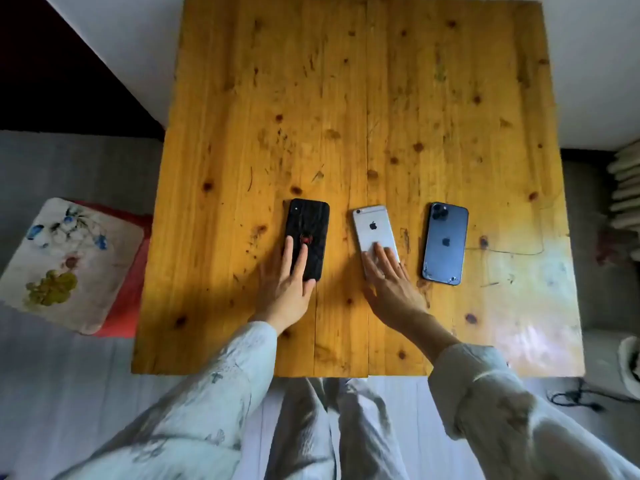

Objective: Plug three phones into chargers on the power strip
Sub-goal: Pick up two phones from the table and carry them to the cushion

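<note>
Three phones lie face down in a row on the wooden table [346, 98]. The black phone [309, 223] with a red emblem is on the left, the silver phone [372, 226] in the middle, the blue phone [445, 242] on the right. My left hand [287, 289] lies flat with its fingers spread on the black phone's lower half. My right hand [391, 282] rests its fingertips flat on the silver phone's lower end. Neither hand grips anything. The blue phone is untouched. No power strip or charger shows on the table.
A flowered cushion [69, 265] on a red pad lies on the floor to the left. A black cable [578, 396] lies on the floor at the lower right. Stacked pale items [627, 188] stand by the table's right edge.
</note>
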A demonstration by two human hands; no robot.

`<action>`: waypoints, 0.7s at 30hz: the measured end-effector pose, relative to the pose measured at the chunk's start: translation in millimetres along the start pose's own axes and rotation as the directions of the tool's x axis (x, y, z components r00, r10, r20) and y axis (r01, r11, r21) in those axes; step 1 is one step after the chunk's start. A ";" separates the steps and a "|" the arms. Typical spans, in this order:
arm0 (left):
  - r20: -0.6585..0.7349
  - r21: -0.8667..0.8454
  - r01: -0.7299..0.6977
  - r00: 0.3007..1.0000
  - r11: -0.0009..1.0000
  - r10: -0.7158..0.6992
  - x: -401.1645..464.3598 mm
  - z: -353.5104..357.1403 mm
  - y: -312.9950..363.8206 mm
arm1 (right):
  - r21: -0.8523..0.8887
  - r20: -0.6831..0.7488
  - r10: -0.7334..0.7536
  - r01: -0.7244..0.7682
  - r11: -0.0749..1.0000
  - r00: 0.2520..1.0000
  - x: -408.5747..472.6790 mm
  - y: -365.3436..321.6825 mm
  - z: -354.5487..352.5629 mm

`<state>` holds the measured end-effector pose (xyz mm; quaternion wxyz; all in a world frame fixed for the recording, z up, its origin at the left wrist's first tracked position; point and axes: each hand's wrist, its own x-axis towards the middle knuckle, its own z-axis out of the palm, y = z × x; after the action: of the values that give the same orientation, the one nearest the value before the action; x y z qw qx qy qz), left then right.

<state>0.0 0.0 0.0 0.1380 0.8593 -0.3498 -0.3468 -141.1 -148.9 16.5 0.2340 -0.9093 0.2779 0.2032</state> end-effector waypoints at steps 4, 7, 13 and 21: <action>-0.086 0.179 -0.036 0.995 0.983 0.052 -15.1 8.8 -3.6 | -0.010 -0.019 0.033 -0.033 0.999 0.999 -16.7 -12.0 12.7; -0.080 0.198 -0.045 0.995 0.979 0.061 -27.3 10.6 -0.7 | 0.012 -0.062 0.044 -0.043 0.999 0.997 -29.8 -21.7 18.1; -0.231 0.028 0.002 0.973 1.000 0.004 -25.8 -3.7 15.2 | 0.323 -0.176 0.395 -0.326 0.888 0.902 -15.3 -29.8 3.1; -0.205 -0.088 0.277 0.935 0.957 -0.290 9.8 -4.0 48.9 | 0.375 -0.039 0.599 -0.544 0.751 0.800 5.9 -44.2 -1.0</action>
<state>-16.9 -41.9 21.4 0.1484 0.9289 -0.1951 -0.2777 -109.8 -119.2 28.2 0.2936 -0.7376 0.5915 0.1412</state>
